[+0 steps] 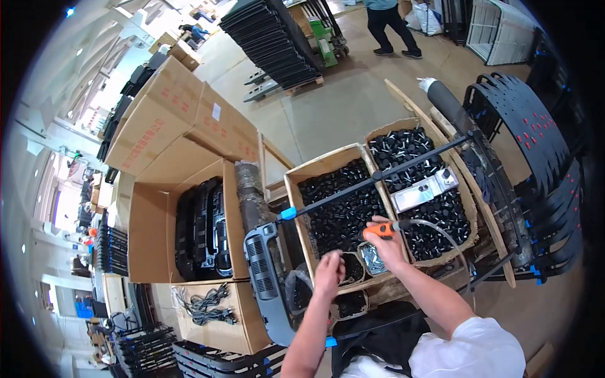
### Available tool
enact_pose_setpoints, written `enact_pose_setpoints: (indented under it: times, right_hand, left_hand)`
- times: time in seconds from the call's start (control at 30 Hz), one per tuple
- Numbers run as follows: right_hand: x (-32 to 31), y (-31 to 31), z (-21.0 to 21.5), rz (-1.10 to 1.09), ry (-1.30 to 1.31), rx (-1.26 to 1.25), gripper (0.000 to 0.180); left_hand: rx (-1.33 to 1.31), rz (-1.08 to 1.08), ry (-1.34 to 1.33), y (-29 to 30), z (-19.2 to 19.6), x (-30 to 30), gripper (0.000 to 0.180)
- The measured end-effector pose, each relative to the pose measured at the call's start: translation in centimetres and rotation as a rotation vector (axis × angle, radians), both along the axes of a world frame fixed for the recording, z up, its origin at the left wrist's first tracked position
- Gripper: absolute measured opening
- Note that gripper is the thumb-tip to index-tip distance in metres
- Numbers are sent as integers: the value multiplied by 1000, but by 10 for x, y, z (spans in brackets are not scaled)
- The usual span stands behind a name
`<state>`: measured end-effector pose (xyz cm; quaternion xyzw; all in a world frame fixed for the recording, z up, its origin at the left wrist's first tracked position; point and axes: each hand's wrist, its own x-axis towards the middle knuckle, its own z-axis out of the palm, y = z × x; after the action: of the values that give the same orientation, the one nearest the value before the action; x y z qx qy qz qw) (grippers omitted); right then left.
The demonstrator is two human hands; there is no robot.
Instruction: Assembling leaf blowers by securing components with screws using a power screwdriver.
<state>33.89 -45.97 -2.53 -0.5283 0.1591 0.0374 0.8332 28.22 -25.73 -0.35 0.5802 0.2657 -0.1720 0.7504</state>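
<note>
Fingers (pixel 335 259) of the left hand (pixel 328 274) are curled together — whether they hold something, I cannot tell. The right hand (pixel 389 248) has its fingers clamped on an orange tool (pixel 379 231), above the wooden box (pixel 324 160) of black parts (pixel 337 205).

Tool (pixel 380 230) in the right hand (pixel 391 251): orange with black. Metal block (pixel 414 195) beyond that hand: silver. Small parts (pixel 337 211) beyond the left hand (pixel 329 275): black. Cartons (pixel 161 120) left of both hands: brown, red-printed. Curved panels (pixel 513 104) to their right: dark grey, red-spotted. Sleeve (pixel 469 353) behind the right hand: white.
</note>
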Motion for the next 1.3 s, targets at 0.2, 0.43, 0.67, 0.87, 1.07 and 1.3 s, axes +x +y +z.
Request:
enact_pose_setpoints:
  times: [0.2, 0.43, 0.67, 0.87, 1.07, 1.3]
  right_hand:
    - [61, 56, -81, 10, 100, -314, 53]
    - [36, 10, -71, 900, 160, -962, 43]
    - [-35, -6, -91, 1017, -345, -1634, 33]
    - [-12, -6, -116, 1246, -314, -1588, 34]
    - [-27, -3, -92, 1293, -215, -1654, 43]
    - [-26, -24, -147, 1026, -133, -1825, 44]
  left_hand:
    - [-375, 247, 161, -8, 59, -143, 38]
    - [-370, 372, 159, -6, 60, -219, 35]
    - [-339, 354, 57, -6, 59, -200, 31]
    - [-378, 202, 49, 9, 51, -193, 31]
    - [-405, 226, 11, 44, 45, -190, 29]
    - [-445, 183, 22, 57, 36, -182, 27]
